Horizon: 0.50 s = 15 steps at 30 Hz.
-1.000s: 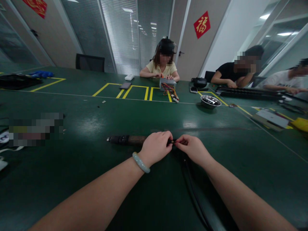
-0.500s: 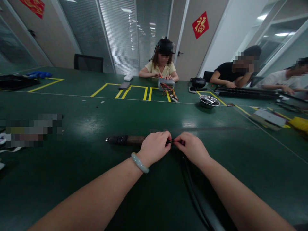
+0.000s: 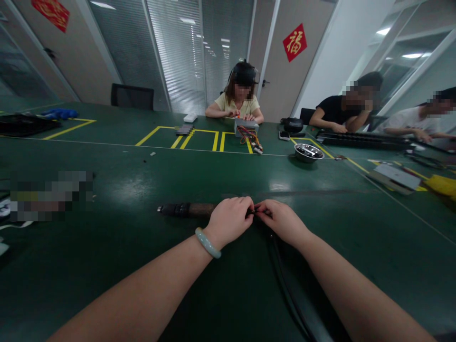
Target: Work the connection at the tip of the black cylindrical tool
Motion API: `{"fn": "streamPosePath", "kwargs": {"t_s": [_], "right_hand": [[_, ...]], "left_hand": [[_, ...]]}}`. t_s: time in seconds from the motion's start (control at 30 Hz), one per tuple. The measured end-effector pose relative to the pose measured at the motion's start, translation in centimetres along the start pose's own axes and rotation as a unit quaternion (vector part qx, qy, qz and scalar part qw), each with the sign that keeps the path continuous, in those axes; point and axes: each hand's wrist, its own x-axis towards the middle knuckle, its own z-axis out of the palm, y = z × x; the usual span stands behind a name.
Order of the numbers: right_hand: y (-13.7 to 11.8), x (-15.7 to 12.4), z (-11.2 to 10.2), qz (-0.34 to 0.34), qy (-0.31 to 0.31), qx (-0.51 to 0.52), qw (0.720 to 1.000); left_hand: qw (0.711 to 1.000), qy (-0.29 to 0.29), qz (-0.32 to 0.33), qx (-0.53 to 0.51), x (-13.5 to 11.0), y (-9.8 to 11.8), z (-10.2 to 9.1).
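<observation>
A dark electric screwdriver (image 3: 201,210) with a brown grip band and a silver tip lies across the green table, its tip pointing left. My left hand (image 3: 231,219), wearing a pale green bangle (image 3: 208,243), is closed around its rear end. Close against those fingertips, my right hand (image 3: 281,219) pinches a small dark part at the tool's tail; the fingers mostly hide it. A black cable (image 3: 285,275) runs from under my right hand toward the table's near edge. Whether it joins the tool cannot be seen.
Across the table (image 3: 149,175), a person (image 3: 235,102) handles a grey box with coloured wires (image 3: 245,127). A metal bowl (image 3: 308,153) holds small items. Two more people sit at the far right near a long black object (image 3: 363,138). A yellow item (image 3: 441,185) lies at right.
My right hand's fingers have shifted slightly at the tool's tail. The left hand keeps its hold, and the whole view has tilted a little.
</observation>
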Motion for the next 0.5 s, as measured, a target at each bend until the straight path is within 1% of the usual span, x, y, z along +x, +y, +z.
{"fn": "streamPosePath", "kwargs": {"t_s": [0.13, 0.3, 0.5], "right_hand": [[-0.07, 0.01, 0.01, 0.002, -0.003, 0.001, 1.000], [-0.14, -0.03, -0.08, 0.010, -0.003, 0.005, 1.000], [-0.16, 0.02, -0.07, 0.002, -0.004, 0.014, 1.000]], "left_hand": [[1.000, 0.003, 0.008, -0.002, -0.01, 0.09, -0.16], [1.000, 0.000, -0.001, 0.002, 0.01, 0.15, -0.15], [1.000, 0.007, 0.011, 0.001, 0.06, 0.13, -0.19]]}}
